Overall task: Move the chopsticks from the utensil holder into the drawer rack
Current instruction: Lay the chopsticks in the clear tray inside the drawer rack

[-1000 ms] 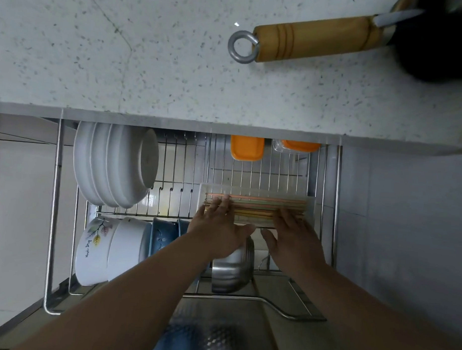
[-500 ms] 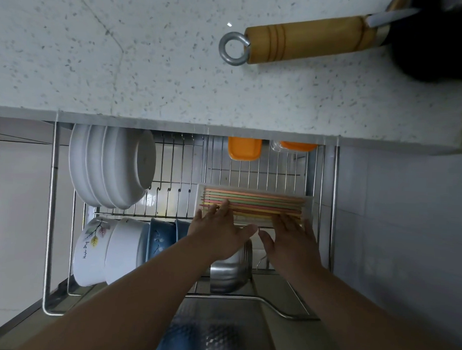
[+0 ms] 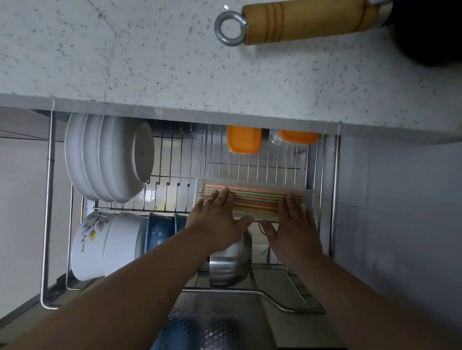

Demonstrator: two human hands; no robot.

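Note:
Several pastel chopsticks (image 3: 257, 202) lie side by side in a clear shallow tray (image 3: 311, 196) on the wire drawer rack (image 3: 172, 170), below the counter edge. My left hand (image 3: 217, 221) lies flat with its fingers spread over the left ends of the chopsticks. Over their right ends my right hand (image 3: 293, 226) rests flat too, fingers apart. Neither hand grips anything. No utensil holder is in view.
White bowls (image 3: 107, 157) stand on edge at the rack's left. White and blue bowls (image 3: 112, 244) and a steel bowl (image 3: 229, 263) sit nearer me. Orange-lidded boxes (image 3: 243, 140) are at the rack's back. A wooden pan handle (image 3: 303, 20) lies on the speckled counter (image 3: 124, 53).
The view has shifted slightly. Both hands slid a little toward me along the tray, and more of the chopsticks now shows between them.

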